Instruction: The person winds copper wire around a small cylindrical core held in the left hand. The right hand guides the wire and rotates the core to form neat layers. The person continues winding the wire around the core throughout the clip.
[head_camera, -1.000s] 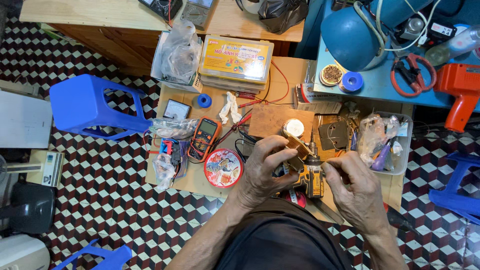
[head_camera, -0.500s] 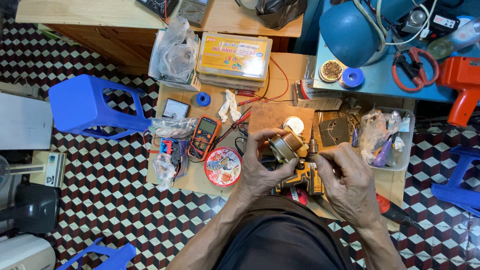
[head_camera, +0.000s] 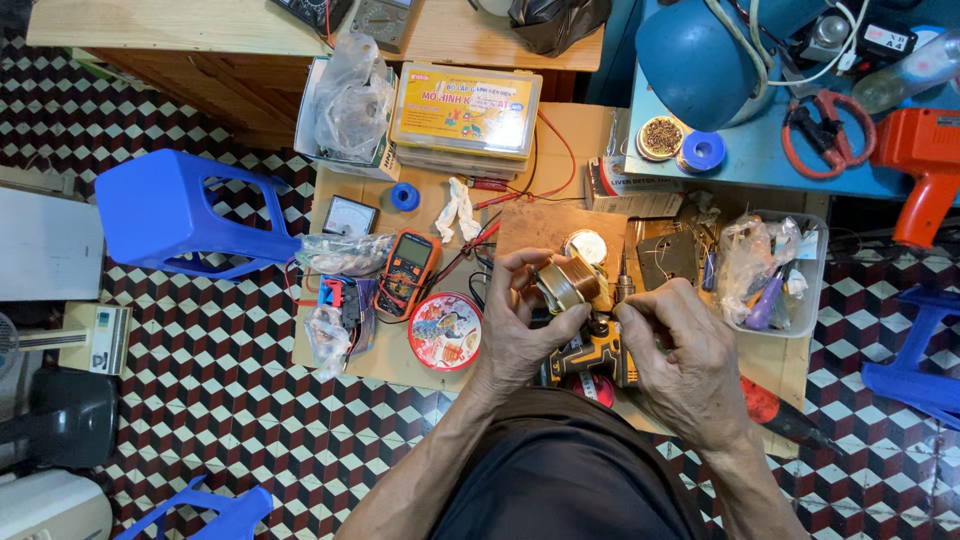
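Right now, mid-frame above the tabletop (head_camera: 380, 360), the left hand (head_camera: 525, 325) grips a wire spool (head_camera: 568, 284) while the right hand (head_camera: 680, 350) pinches its thin strand, which might snap if tugged hard.

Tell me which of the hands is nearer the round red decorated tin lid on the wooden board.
Left. The left hand, holding a spool of wire, sits just right of the round red tin lid. The right hand is farther right, beyond the yellow-and-black drill.
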